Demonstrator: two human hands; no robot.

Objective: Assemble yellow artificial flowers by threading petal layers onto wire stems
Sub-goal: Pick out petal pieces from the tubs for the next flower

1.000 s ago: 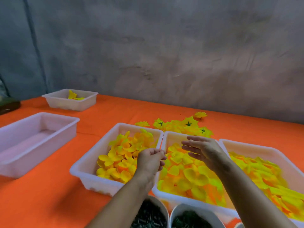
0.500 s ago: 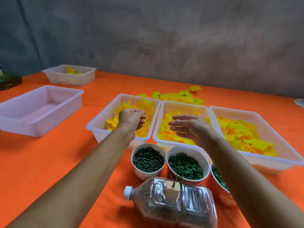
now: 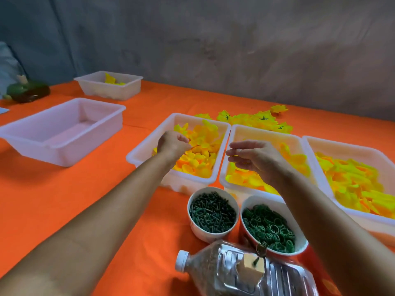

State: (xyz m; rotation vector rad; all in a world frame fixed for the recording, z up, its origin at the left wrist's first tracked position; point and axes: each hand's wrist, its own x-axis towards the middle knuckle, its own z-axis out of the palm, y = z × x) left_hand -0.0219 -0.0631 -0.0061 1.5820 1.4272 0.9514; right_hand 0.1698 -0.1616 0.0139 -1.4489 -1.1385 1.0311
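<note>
Both hands are stretched out over the white bins of yellow petals on the orange worktop (image 3: pixel 64 199). Left hand (image 3: pixel 172 144) hangs over the leftmost petal bin (image 3: pixel 147 150) with its fingers curled in toward the palm; whether they pinch a petal I cannot tell, as the fingertips are turned away. Right hand (image 3: pixel 254 159) hovers over the middle petal bin (image 3: pixel 263 133), palm down, fingers loosely extended and a little apart, holding nothing that shows. The two hands are apart, with the rims of the two bins between them.

Yellow petals (image 3: pixel 203 152) lie heaped in the bin under the left hand, more petals (image 3: pixel 243 178) lie under the right hand, and a third bin (image 3: pixel 342 150) beyond the right hand holds another heap. Past the fingertips of both hands, finished yellow flowers (image 3: pixel 263 120) with dark green centres lie loose on the worktop.

Nearer the body than the hands stand two round cups: one (image 3: pixel 212 210) filled with dark green pegs, one (image 3: pixel 269 227) filled with green rings. Closer still lies a clear plastic bottle (image 3: pixel 235 272) on its side with a white cap. Well off to the left of the left hand sit a large white tub (image 3: pixel 59 129) and, farther away, a smaller tub (image 3: pixel 109 84) with a few yellow pieces in it.
</note>
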